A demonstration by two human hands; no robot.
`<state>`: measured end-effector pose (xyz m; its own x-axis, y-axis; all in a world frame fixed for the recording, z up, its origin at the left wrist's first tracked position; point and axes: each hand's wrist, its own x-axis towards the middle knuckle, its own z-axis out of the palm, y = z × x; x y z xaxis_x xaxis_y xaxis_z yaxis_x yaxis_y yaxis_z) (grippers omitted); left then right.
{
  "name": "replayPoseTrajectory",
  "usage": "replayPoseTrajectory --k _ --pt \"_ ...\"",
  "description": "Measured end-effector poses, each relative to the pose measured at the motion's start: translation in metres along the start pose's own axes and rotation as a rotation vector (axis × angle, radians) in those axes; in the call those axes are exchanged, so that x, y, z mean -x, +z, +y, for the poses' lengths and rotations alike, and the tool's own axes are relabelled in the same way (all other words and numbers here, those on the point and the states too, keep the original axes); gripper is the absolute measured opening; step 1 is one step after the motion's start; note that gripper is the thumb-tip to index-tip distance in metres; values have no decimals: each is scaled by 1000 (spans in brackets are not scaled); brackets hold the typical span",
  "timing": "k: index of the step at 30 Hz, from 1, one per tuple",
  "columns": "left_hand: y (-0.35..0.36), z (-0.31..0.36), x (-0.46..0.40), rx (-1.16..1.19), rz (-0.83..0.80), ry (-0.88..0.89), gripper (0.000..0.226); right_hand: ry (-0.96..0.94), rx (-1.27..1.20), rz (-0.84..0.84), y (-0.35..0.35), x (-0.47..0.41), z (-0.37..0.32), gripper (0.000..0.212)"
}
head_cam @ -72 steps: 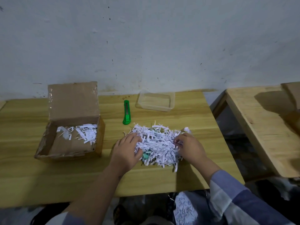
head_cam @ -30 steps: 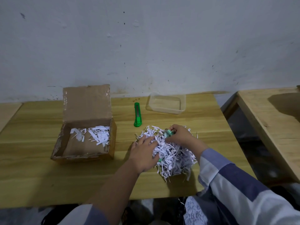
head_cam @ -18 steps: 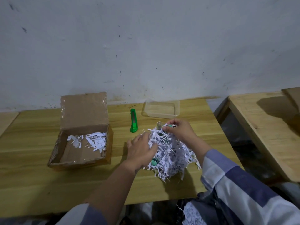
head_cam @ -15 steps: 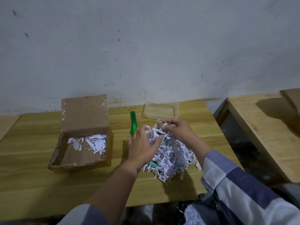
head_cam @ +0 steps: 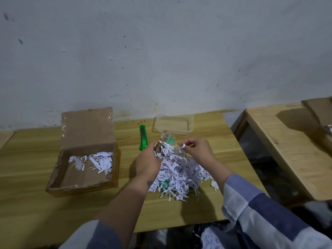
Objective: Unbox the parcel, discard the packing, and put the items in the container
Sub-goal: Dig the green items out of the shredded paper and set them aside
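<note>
A heap of white shredded paper (head_cam: 179, 171) lies mid-table. My left hand (head_cam: 148, 162) grips a small clear pack with a green card (head_cam: 168, 139), lifted at the heap's far edge with shreds clinging to it. My right hand (head_cam: 198, 150) pinches a white paper shred (head_cam: 183, 145) right beside that pack. Another green item (head_cam: 164, 184) peeks out low in the heap. The open cardboard box (head_cam: 84, 178) sits at the left with a few shreds inside. An empty clear plastic container (head_cam: 173, 124) stands just behind the hands.
A green utility knife (head_cam: 142, 140) lies between the box and the container. The wall runs along the table's far edge. A second wooden table (head_cam: 287, 146) stands to the right across a gap, with cardboard (head_cam: 319, 108) on it. More shredded paper lies below the table's near edge.
My left hand went from resting on the heap to gripping the pack and raising it at the far edge. My right hand shifted from the pack to pinching a shred.
</note>
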<state>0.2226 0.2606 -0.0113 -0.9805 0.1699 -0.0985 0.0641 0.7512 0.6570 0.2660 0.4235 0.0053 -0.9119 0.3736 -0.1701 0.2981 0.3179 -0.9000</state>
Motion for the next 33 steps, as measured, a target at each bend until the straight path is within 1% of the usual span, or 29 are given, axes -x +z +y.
replayPoseTrajectory --k 1,3,4,5,6,9,11,12,13,16,18,21,25,27,29,30,32,33 --pt "0 -1 -1 14 14 -16 46 18 58 -56 0 1 3 17" --pt "1 0 -2 33 28 -33 46 37 236 -211 -2 4 5 29" --pt "1 1 -2 40 28 -37 47 31 328 -252 -2 5 4 35" --pt "2 1 -2 48 24 -34 47 18 380 -240 -2 5 3 40" --pt "3 2 -2 58 17 -26 46 6 389 -192 -2 5 0 42" --pt "6 3 1 93 -12 17 46 -10 244 22 -2 2 -11 38" --pt "8 1 2 115 -47 53 46 -44 283 68 -2 -1 -16 42" --pt "9 1 3 144 -68 59 47 -55 306 46 -3 -2 -18 43" --pt "10 1 4 180 -94 60 48 -55 273 -4 -3 -4 -20 42" --pt "10 4 5 250 -169 101 52 5 66 -168 0 -7 -20 32" --pt "10 5 5 274 -200 110 52 22 39 -182 1 -10 -17 27" --pt "12 2 -2 237 -202 97 48 62 -31 -112 -3 -14 -14 29" --pt "13 -7 -7 104 -195 85 46 76 -131 78 -15 -26 -12 29" --pt "16 -12 -9 40 -212 99 44 75 -175 197 -25 -34 -10 25" --pt "19 -14 -11 -16 -235 129 39 79 -203 301 -33 -43 -5 15" --pt "21 -15 -12 -36 -248 146 38 90 -201 331 -36 -47 -3 15" --pt "25 -16 -13 -68 -264 190 35 135 -187 365 -41 -57 6 23" --pt "27 -16 -13 -78 -268 212 34 152 -176 383 -44 -63 12 23"
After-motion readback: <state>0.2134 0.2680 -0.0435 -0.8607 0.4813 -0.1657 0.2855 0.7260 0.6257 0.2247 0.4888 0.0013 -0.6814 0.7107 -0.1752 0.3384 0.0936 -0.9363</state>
